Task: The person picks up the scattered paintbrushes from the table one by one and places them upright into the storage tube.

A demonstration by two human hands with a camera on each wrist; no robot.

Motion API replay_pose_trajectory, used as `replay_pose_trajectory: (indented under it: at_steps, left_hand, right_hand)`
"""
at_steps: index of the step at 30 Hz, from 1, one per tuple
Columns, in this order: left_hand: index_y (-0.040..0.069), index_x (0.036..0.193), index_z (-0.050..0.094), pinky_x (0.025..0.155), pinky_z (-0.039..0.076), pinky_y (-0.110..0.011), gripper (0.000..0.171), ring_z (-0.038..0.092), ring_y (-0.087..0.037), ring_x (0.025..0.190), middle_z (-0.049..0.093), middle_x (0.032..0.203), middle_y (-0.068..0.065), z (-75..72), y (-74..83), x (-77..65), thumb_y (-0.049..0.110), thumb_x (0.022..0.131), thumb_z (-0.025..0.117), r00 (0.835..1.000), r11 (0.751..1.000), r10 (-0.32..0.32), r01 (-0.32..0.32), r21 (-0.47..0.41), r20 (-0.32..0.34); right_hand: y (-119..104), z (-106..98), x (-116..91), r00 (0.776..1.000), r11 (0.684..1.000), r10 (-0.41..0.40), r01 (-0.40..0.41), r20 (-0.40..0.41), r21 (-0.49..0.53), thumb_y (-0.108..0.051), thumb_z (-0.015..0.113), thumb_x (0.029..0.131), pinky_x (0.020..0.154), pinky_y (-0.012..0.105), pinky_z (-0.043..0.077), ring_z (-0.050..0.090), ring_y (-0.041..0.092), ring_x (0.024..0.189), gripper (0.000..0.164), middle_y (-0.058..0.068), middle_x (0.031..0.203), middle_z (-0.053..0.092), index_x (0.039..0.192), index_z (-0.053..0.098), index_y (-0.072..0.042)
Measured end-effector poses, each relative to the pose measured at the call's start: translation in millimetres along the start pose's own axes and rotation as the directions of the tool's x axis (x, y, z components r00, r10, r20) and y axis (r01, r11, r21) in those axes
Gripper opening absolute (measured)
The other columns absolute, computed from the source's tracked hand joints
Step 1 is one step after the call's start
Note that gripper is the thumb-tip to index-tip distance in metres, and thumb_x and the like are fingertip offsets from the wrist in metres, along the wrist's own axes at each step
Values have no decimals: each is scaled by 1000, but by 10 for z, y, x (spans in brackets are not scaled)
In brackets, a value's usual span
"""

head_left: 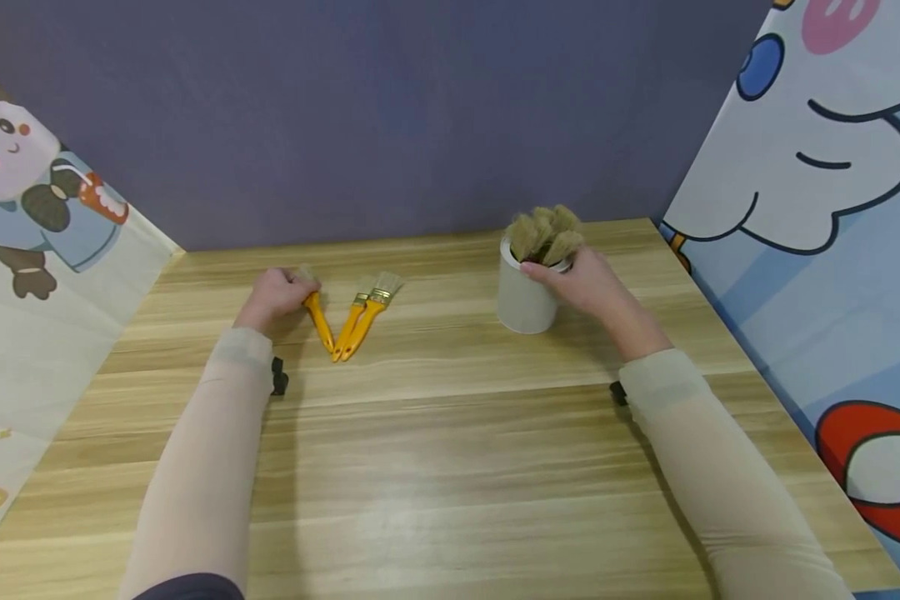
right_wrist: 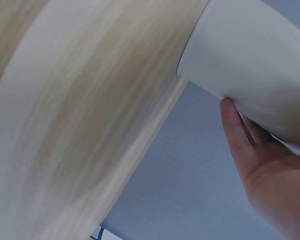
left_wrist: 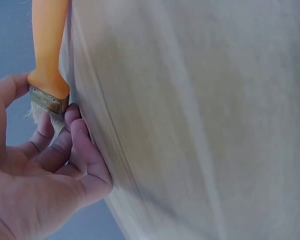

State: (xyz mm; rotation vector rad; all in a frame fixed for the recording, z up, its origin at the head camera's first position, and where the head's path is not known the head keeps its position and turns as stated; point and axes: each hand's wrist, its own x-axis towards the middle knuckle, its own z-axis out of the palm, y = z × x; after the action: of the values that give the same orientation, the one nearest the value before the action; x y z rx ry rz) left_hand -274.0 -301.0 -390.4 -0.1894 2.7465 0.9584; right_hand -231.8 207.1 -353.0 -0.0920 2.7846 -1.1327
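Note:
In the head view my left hand (head_left: 276, 296) is at the left, at the bristle end of a paintbrush (head_left: 318, 321) with an orange handle. The left wrist view shows the thumb at one side of this brush's metal band (left_wrist: 49, 100) and the fingers curled about its pale bristles. Two more paintbrushes (head_left: 367, 318) lie just right of it, handle ends together. Farther right, my right hand (head_left: 581, 283) grips a pale grey can (head_left: 525, 300) near its rim. In the right wrist view its fingertips touch the can's outer wall. Tan bristle tufts (head_left: 543, 233) stick up from the can.
A wood-grain table (head_left: 435, 467) carries everything. Behind it rises a dark blue-grey panel (head_left: 390, 125). Cartoon-printed sheets border the left (head_left: 52, 250) and right (head_left: 817, 275) sides.

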Motion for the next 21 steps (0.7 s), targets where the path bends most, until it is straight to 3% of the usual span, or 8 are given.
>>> replay_pose_trajectory:
  at_steps: [5, 7, 10, 13, 15, 18, 21]
  left_hand:
    - [4, 104, 65, 67, 51, -34, 42, 52, -21, 75, 59, 91, -8, -18, 12, -34, 46, 105, 62, 1000, 999, 3, -3, -50, 12]
    - [5, 108, 64, 69, 54, -37, 41, 55, -21, 77, 61, 97, -7, -41, 35, -33, 46, 104, 64, 999, 994, 21, -24, -102, -30]
    - [10, 105, 63, 85, 53, -43, 39, 54, -20, 89, 62, 98, 0, -112, 247, -51, 48, 101, 69, 980, 983, 71, -100, -154, -185]
    - [17, 100, 61, 94, 49, -41, 36, 55, -19, 99, 62, 97, 7, -166, 769, -172, 51, 97, 74, 919, 954, 145, -228, -195, -366]
    - [20, 95, 60, 90, 51, -34, 35, 59, -15, 100, 64, 95, 10, -134, 1219, -295, 50, 95, 78, 865, 912, 220, -346, -219, -452]
    - [19, 93, 57, 85, 53, -26, 34, 67, -10, 95, 68, 96, 9, 37, 1851, -554, 41, 93, 83, 790, 808, 368, -533, -252, -491]
    - [16, 94, 57, 87, 56, -26, 34, 71, -10, 97, 70, 98, 6, 245, 2334, -801, 35, 92, 85, 736, 695, 496, -655, -297, -461]
  right_hand:
    - [0, 15, -1, 1000, 1000, -3, 3, -6, 2, -87, 63, 84, 121, 64, 41, 42, 44, 154, 118, 26, 168, 39, 167, 31, -10]
    - [11, 33, 14, 1000, 1000, -15, 15, -6, 5, -87, 64, 83, 120, 64, 42, 43, 44, 153, 117, 26, 167, 41, 166, 32, -10]
    - [29, 52, 30, 1000, 1000, -25, 25, -3, 11, -87, 64, 83, 120, 63, 42, 44, 44, 153, 117, 26, 166, 41, 166, 33, -10]
    - [49, 43, 28, 1000, 1000, -22, 22, -8, 19, -86, 64, 84, 121, 64, 41, 43, 45, 153, 118, 27, 166, 41, 166, 33, -8]
    - [50, 21, 18, 1000, 999, -23, 23, -13, 25, -85, 65, 85, 122, 64, 40, 43, 45, 153, 116, 28, 166, 41, 166, 33, -7]
    - [39, -4, 2, 999, 999, -35, 36, -20, 28, -82, 66, 87, 122, 64, 39, 42, 45, 154, 113, 28, 166, 41, 166, 33, -8]
    - [33, -8, -6, 999, 998, -48, 49, -16, 31, -80, 66, 88, 122, 63, 40, 42, 44, 154, 110, 26, 166, 41, 166, 33, -9]
